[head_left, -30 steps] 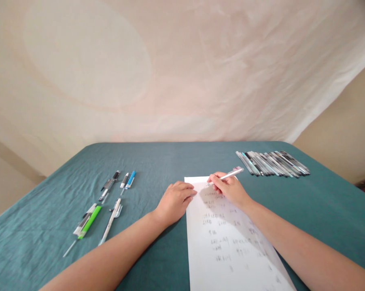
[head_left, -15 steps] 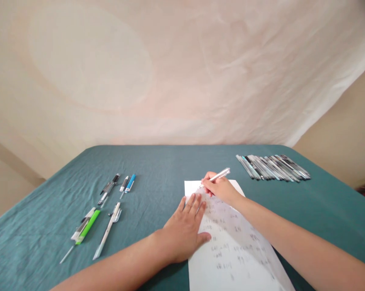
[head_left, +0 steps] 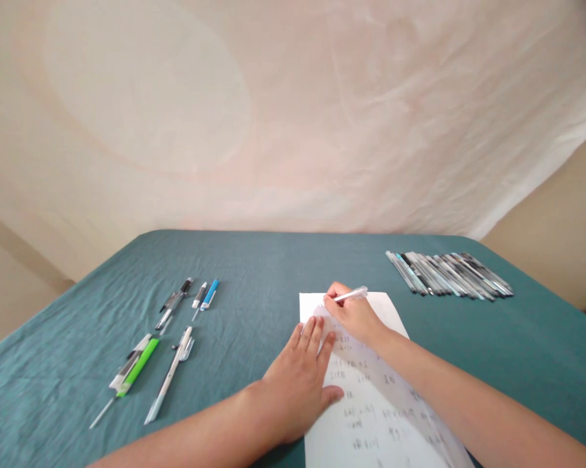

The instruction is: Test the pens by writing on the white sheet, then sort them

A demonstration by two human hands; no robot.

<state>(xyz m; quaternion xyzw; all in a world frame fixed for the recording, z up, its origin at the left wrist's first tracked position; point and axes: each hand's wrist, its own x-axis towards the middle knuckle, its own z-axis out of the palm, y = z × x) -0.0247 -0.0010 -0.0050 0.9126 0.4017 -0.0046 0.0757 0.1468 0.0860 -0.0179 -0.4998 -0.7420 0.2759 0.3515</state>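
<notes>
Head view: the desk (head_left: 264,260) runs beyond the paper (head_left: 368,393) to a twelve-o'clock edge; right hand (head_left: 354,316) pinches a pen (head_left: 351,296); left hand (head_left: 300,370), fingers apart, lies across the paper's nine-o'clock edge.

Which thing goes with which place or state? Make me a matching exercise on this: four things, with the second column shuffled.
Things
1. Left hand
2. Right hand
3. Blue-and-white item
4. Row of pens

Places and states
A. Grips a pale pen
B. Lies on the green cloth, to the right of the sheet of paper
C. Spread flat over the left edge of the sheet of paper
D. Lies on the green cloth, to the left of the sheet of paper

Right pairs: 1-C, 2-A, 3-D, 4-B
</notes>
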